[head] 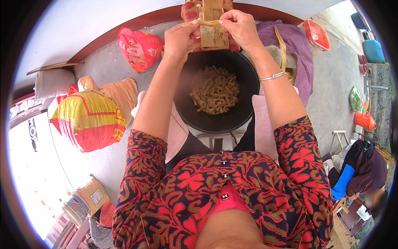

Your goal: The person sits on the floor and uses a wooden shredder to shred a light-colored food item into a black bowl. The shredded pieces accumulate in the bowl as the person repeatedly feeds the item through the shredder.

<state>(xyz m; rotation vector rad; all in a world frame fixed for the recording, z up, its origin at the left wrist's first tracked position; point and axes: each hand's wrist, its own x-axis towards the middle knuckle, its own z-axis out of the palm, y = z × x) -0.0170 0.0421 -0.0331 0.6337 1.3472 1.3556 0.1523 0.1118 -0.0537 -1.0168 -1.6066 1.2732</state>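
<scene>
Between my two hands a yellowish, fibrous strip (209,23) is stretched sideways. My left hand (179,39) pinches one end between thumb and fingers, and my right hand (240,27) pinches the other. The strip passes over a wooden block (214,39), which rests on a red patterned cloth (190,14). Nearer to my body stands a wide black basin (214,124), with a heap of short pale-brown pieces (216,90) at its bottom. To the right of my right forearm, a longer strip of similar stuff (281,46) hangs over a purple cloth (301,59).
On the left are a red plastic bag (143,46) and a full yellow-and-red woven sack (90,118). A red plastic basket (315,34) stands at the far right, with an orange bucket (363,120) lower down. Another person (357,174) sits at the right rim.
</scene>
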